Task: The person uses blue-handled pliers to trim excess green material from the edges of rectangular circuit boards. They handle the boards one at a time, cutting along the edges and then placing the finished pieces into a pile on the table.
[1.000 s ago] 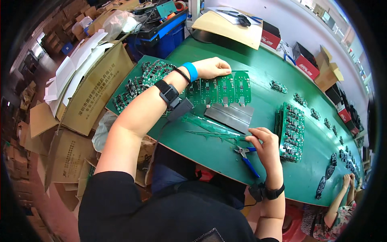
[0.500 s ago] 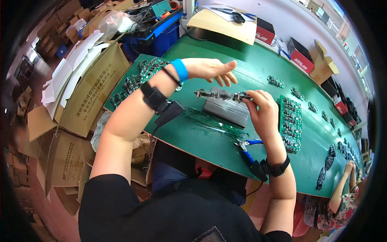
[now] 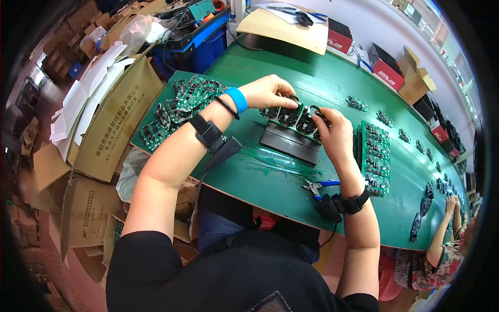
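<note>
Here, left hand (image 3: 271,92) and right hand (image 3: 335,131) pinch a bumpy green circuit panel (image 3: 294,119) by an oblong block (image 3: 289,144).

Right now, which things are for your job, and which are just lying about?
Seem part of the job:
circuit board held by left hand and right hand
grey block
stacked boards

Seem just lying about:
cardboard carton
plastic bag
red-and-black box

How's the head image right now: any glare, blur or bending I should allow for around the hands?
Head view: left hand, right hand and the held circuit board panel look fairly sharp, though fine details are too small to read; head view: pale sheen on the green table toward the right, its edges bending near the dark rim.
</note>
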### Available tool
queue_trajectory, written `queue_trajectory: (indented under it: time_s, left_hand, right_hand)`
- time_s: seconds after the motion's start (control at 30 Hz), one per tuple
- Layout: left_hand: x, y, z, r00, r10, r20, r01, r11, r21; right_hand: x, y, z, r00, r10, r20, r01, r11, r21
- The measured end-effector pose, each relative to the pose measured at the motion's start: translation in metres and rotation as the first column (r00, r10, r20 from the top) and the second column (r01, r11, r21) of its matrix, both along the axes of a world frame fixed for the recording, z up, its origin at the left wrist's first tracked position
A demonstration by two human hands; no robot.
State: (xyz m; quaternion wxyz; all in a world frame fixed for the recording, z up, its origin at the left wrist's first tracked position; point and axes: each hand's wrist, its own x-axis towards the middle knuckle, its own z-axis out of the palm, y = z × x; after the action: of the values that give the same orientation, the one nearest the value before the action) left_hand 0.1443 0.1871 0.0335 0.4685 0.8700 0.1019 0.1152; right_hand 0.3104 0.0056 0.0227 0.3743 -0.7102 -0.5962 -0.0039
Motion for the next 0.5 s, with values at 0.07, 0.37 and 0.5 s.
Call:
queue_trajectory:
  time_s: [0.07,0.37,0.5]
  left_hand:
    - [0.005,0.006,-0.001,1.000,0.002,-0.011,-0.002,1.000,-0.024]
    - [0.016,0.009,-0.013,1.000,-0.005,0.008,0.005,1.000,0.010]
    - [0.050,0.035,-0.032,0.988,0.148,-0.041,-0.136,0.969,0.207]
  right_hand:
    - [0.005,0.005,-0.001,1.000,-0.005,0.016,0.005,1.000,0.005]
    - [0.017,0.008,-0.003,0.998,0.010,-0.066,-0.015,0.997,-0.074]
    - [0.028,0.033,-0.020,0.974,-0.148,0.170,0.150,0.989,0.003]
